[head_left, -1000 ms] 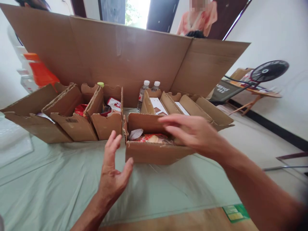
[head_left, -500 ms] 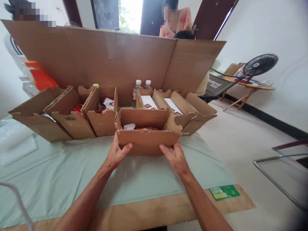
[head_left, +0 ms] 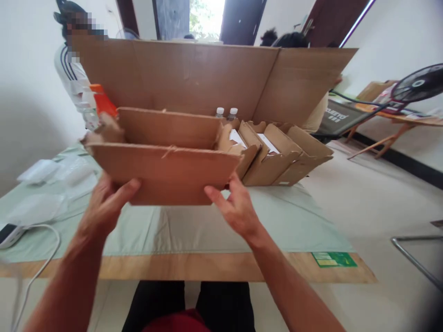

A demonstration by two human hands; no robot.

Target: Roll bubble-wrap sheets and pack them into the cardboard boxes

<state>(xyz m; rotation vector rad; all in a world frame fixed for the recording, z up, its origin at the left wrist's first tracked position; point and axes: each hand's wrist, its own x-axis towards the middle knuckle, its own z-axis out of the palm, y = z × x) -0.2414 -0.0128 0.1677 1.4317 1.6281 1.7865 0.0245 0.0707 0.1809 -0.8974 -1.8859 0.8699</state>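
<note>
A cardboard box with an open top is held up off the table between my two hands. My left hand grips its lower left end, thumb along the near wall. At the lower right corner, my right hand is closed on it the same way. What lies inside the box is hidden by its near wall. Right behind my right hand stand several similar cardboard boxes, two of them with white packs inside. Two clear bottles with white caps show behind the held box.
A tall cardboard panel stands across the back, with an orange bottle at its left. Clear plastic packs and a power strip lie on the left. People are beyond the panel. A fan stands right.
My hands have lifted the box and brought it closer and to the left. It now covers the left row of boxes. The camera view has shifted, bringing my legs into sight.
</note>
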